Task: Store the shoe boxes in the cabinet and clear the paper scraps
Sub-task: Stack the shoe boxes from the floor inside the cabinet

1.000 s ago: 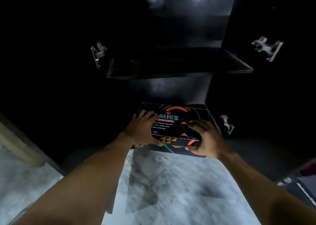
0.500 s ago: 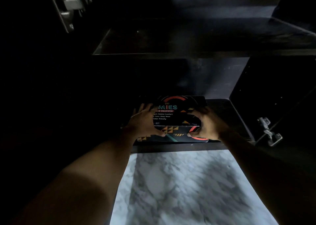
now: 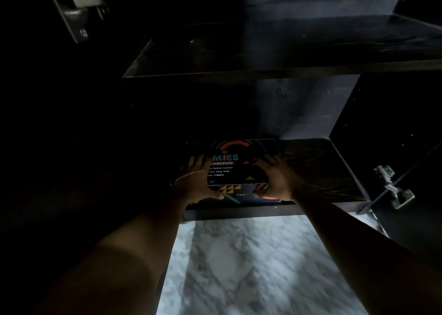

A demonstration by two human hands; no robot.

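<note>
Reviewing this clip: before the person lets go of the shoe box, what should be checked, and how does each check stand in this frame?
1. Shoe box rests on the bottom shelf: ok.
2. Left hand and right hand grip its sides: ok.
3. Box fully behind the shelf's front edge: cannot tell, too dark.
4. Room behind the box: ok, bare shelf shows.
5. Upper shelf clears the box: ok.
6. Paper scraps cleared: cannot tell, none visible.

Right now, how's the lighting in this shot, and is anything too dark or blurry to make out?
Head view: dim overall; the black printed shoe box is readable between both hands, the dark cabinet's left interior is lost in shadow, and the bright white marble floor looks motion-blurred.
</note>
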